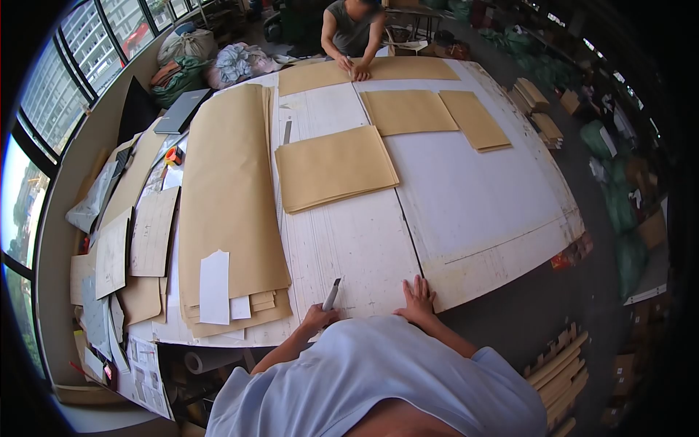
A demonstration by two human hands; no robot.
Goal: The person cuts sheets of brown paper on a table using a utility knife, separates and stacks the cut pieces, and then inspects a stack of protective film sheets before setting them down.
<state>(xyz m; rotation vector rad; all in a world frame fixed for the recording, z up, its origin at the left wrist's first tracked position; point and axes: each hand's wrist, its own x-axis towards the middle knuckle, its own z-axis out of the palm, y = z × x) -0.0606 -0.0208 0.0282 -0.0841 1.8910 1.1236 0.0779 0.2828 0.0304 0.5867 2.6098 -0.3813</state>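
My left hand is closed around a box cutter, its dark blade end pointing up and away from me. My right hand rests palm down with fingers spread at the near edge of the large white worktable. A stack of brown paper sheets lies ahead of both hands. To the left of my left hand is a tall pile of folded brown paper, with a white paper piece on its near end.
Across the table a person has both hands on a long brown paper strip. More brown sheets lie at the far right. Boards, a tape roll and a laptop-like dark slab sit left. Wooden slats stand below right.
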